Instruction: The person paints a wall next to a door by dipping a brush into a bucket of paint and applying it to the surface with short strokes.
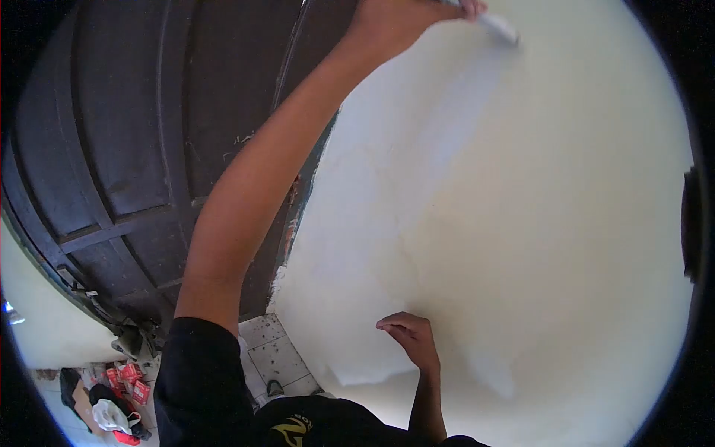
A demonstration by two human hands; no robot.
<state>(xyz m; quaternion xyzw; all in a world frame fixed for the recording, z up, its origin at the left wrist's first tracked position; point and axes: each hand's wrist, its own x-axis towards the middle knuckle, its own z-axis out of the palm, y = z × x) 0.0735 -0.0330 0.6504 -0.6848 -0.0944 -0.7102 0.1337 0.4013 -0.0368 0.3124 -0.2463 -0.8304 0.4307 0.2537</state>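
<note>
My left hand [395, 22] is raised to the top of the view and is shut on a white flat tool [500, 28], whose end lies against the cream wall [521, 223]. A broad paler, whiter band runs down the wall from the tool toward the lower middle. My right hand [410, 339] rests low on the wall at the edge of that paler patch, fingers curled together, with nothing visible in it. My left arm in a black sleeve crosses the view diagonally.
A dark panelled door [141, 149] stands to the left of the wall. Below it is tiled floor [272, 357], with red packets [130, 376] and cloths lying at the bottom left. A dark fixture [691, 223] sits on the wall at the far right.
</note>
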